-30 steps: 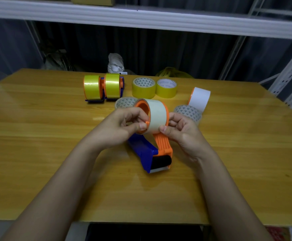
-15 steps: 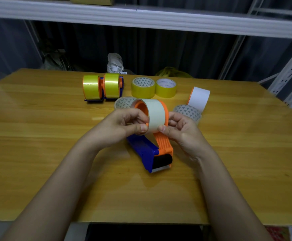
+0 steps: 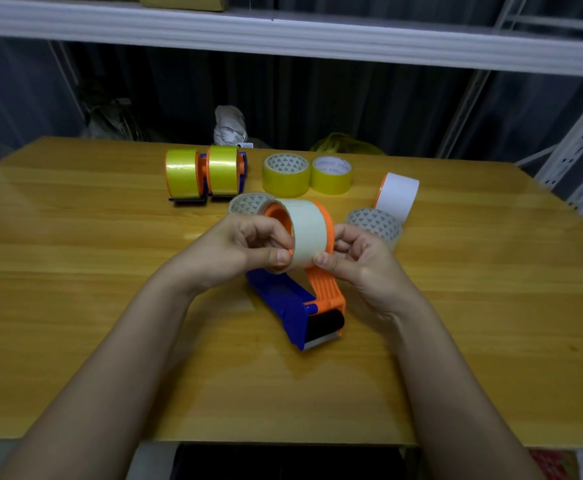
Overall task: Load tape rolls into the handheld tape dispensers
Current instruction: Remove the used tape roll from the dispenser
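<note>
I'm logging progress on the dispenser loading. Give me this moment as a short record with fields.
dispenser in work: blue and orange dispenser lying on the table, cutter end toward the person
roll on it: pale tape roll on the orange hub
left hand: pinches the roll's near edge
right hand: thumb on the roll's near edge
already loaded: two dispensers with yellow rolls
loose rolls: two yellow rolls, white roll, two clear rolls

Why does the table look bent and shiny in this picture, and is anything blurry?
Head view: the wide lens bows the table edges and the shelf overhead; light from above glares off the wood beside the left hand; the background is dim; the roll and right hand are fairly sharp, the corners soft.
</note>
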The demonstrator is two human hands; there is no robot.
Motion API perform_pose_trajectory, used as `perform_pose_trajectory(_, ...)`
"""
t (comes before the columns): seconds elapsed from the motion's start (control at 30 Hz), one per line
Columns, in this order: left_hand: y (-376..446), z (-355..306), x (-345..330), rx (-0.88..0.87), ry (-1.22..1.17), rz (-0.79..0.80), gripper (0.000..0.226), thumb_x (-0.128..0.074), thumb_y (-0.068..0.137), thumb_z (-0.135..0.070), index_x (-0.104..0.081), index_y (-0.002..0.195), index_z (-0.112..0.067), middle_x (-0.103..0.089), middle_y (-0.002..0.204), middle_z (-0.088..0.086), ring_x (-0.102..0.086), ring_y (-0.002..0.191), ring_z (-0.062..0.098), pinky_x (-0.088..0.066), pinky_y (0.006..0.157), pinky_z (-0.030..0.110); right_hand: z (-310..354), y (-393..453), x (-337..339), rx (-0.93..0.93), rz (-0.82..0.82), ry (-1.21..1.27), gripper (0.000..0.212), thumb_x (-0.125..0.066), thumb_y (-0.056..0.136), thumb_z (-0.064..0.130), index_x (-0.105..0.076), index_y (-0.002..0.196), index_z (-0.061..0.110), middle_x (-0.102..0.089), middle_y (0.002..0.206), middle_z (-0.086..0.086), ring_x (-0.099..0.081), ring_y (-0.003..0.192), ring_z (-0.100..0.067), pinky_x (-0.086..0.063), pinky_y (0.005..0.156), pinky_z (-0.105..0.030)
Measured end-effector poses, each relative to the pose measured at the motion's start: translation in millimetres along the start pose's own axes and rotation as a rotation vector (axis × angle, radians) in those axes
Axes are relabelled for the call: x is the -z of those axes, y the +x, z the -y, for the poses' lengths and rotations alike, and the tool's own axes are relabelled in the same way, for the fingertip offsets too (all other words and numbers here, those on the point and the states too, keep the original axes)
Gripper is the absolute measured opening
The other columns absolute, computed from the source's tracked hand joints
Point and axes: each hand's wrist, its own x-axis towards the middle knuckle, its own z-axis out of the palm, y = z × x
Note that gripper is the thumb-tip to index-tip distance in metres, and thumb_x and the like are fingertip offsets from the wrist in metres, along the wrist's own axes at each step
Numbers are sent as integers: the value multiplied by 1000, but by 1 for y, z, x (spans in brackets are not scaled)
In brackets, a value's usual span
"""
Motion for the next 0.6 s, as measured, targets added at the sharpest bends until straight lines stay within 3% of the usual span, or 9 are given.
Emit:
perform_pose_trajectory(0.2, 2, 2, -1, 32, -18, -19, 16, -63, 82, -1, -67, 82, -17, -68, 70, -13, -63, 71, -2, -47, 64, 10, -2, 2, 0, 18, -72, -16, 25, -76, 70, 6, -61, 90, 9, -69, 81, -1, -66, 75, -9, -54, 69, -20)
perform_pose_trajectory(0.3, 3, 1, -3, 21, 12, -76, 21, -61, 86, -8, -68, 90, -27, -70, 80, -21, -62, 83, -7, -48, 72, 9, -1, 3, 0, 38, -134, -11, 24, -78, 71, 5, -61, 88, 11, -70, 80, 0, -66, 77, -10, -54, 70, -21)
perform_pose_trajectory(0.43, 2, 1, -17, -67, 88, -188, 28, -66, 83, -18, -62, 106, -33, -64, 102, -18, -60, 97, -5, -48, 83, 13, -1, 4, 1, 71, -225, 25, 18, -71, 77, 3, -62, 90, 12, -72, 79, 2, -68, 76, -9, -53, 66, -19)
perform_pose_trajectory(0.6, 10, 3, -33, -243, 432, -432, 35, -79, 71, -29, -52, 94, -23, -51, 94, -15, -53, 81, 5, -46, 72, 17, -1, 3, -1, 82, -235, 21, 18, -62, 85, -7, -61, 90, 11, -72, 77, 2, -68, 73, -9, -54, 68, -20)
